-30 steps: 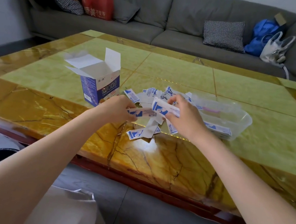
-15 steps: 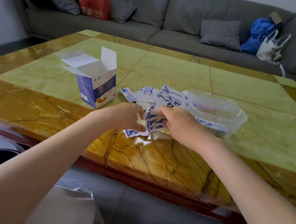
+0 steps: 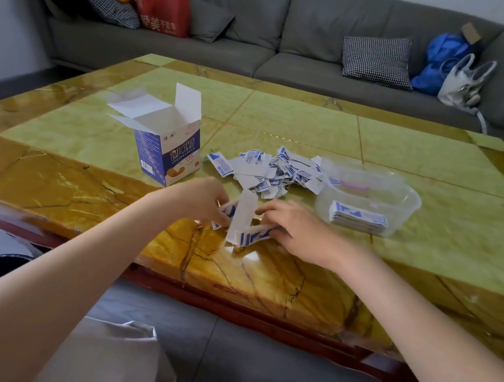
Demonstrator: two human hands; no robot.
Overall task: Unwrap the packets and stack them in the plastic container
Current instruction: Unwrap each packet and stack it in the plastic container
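1. Both hands have come down to the near edge of the table (image 3: 378,149).
2. The left hand (image 3: 198,198) and right hand (image 3: 291,225) each pinch an end of one packet (image 3: 242,221), now pulling it open.
3. A stack (image 3: 357,217) sits in the container (image 3: 402,207), on the right.
4. The pile (image 3: 266,170) behind means many are left.

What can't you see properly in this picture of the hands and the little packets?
- Head view: the packet between the left hand and right hand is partly covered by fingers; how far it is opened is unclear.
- How many sit in the plastic container: the stack shows edge-on through cloudy plastic.
- Inside the open box: its walls hide the bottom.
- Small print on the box: too tiny.
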